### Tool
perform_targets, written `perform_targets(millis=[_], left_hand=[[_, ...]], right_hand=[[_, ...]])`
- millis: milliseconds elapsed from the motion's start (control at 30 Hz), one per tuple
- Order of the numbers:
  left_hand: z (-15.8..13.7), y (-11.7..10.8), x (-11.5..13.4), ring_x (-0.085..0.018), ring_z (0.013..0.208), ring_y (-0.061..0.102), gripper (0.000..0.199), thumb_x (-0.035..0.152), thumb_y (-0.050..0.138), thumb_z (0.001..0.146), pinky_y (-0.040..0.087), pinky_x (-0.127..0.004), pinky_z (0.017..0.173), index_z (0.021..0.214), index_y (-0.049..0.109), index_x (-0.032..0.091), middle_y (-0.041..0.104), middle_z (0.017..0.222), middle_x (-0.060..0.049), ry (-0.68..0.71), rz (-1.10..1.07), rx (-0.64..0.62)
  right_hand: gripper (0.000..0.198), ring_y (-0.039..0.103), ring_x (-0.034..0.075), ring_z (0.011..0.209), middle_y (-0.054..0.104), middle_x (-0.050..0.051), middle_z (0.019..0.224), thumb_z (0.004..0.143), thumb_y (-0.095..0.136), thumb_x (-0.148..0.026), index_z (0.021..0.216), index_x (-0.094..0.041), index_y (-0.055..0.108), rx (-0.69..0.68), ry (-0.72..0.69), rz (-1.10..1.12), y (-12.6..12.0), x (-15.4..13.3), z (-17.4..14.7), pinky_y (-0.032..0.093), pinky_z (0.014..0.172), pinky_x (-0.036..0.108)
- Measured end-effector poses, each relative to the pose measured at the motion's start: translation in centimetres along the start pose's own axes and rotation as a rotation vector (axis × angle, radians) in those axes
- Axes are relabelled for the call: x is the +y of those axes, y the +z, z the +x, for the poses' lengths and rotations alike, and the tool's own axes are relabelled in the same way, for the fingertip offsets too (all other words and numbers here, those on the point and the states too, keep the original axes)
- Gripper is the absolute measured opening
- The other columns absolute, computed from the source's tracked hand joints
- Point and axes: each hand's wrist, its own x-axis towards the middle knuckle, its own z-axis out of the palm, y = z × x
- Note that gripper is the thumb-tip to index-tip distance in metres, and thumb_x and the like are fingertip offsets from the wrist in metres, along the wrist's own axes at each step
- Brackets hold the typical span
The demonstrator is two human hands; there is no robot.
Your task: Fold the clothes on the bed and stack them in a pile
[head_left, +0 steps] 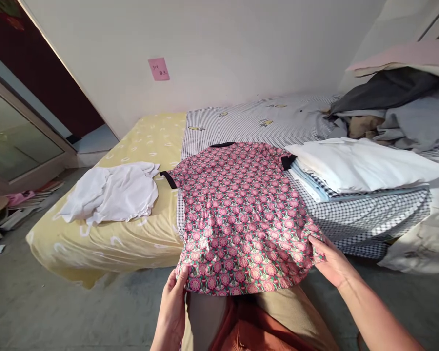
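Observation:
A pink flower-patterned short-sleeved shirt (237,209) with black sleeve cuffs and a black neckline lies spread over the near edge of the bed. Its neckline points toward the wall, and its hem hangs over the edge above my lap. My left hand (173,302) pinches the hem at its left corner, thumb on top. On the opposite side, my right hand (329,263) grips the hem's right corner, with the cloth bunched slightly there. The shirt's right sleeve touches a stack of folded white clothes (366,163).
A crumpled white garment (113,192) rests on the yellow bedsheet (139,243) at left. Black-and-white checked cloth (241,119) covers the bed's right part. Dark and grey clothes (398,107) are heaped at the back right. A pink note (158,69) is on the wall.

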Motion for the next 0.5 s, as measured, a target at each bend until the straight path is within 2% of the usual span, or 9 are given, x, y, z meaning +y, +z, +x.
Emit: perform_targets(millis=[100,267,400,500], left_hand=[[-0.2,0.4,0.3,-0.025,0.097,0.077,0.049,0.039,0.093,0.065,0.061,-0.032,0.084,0.106,0.076,0.019,0.082,0.103,-0.009,-0.017,-0.057,0.015],[-0.4,0.4,0.5,-0.026,0.097,0.077,0.036,0.031,0.084,0.076,0.062,-0.036,0.087,0.109,0.077,0.020,0.082,0.107,-0.011,0.017,-0.063,0.065],[-0.1,-0.2,0.2,-0.026,0.100,0.076,0.040,0.035,0.088,0.072,0.061,-0.034,0.087,0.107,0.077,0.020,0.081,0.109,-0.011,-0.005,-0.080,0.039],[-0.2,-0.4,0.0,-0.024,0.100,0.075,0.049,0.042,0.093,0.065,0.061,-0.030,0.084,0.106,0.078,0.021,0.081,0.110,-0.008,0.045,-0.087,0.030]], right_hand=[[0.051,0.073,0.033,0.114,0.081,0.004,0.112,0.061,0.093,-0.043,0.107,-0.032,0.075,-0.015,0.028,-0.044,0.8,-0.6,-0.8,0.063,0.094,0.047],[0.042,0.075,0.033,0.110,0.082,0.008,0.106,0.058,0.093,-0.038,0.095,-0.028,0.075,-0.023,0.107,-0.181,1.6,-0.8,-1.7,0.063,0.093,0.045],[0.051,0.073,0.033,0.113,0.081,0.008,0.111,0.058,0.092,-0.041,0.103,-0.027,0.074,-0.039,0.092,-0.095,2.1,-1.0,-2.0,0.060,0.097,0.046],[0.054,0.071,0.035,0.118,0.080,0.008,0.116,0.061,0.089,-0.044,0.110,-0.027,0.073,-0.010,0.085,-0.048,2.4,-1.4,-2.2,0.059,0.099,0.047]])
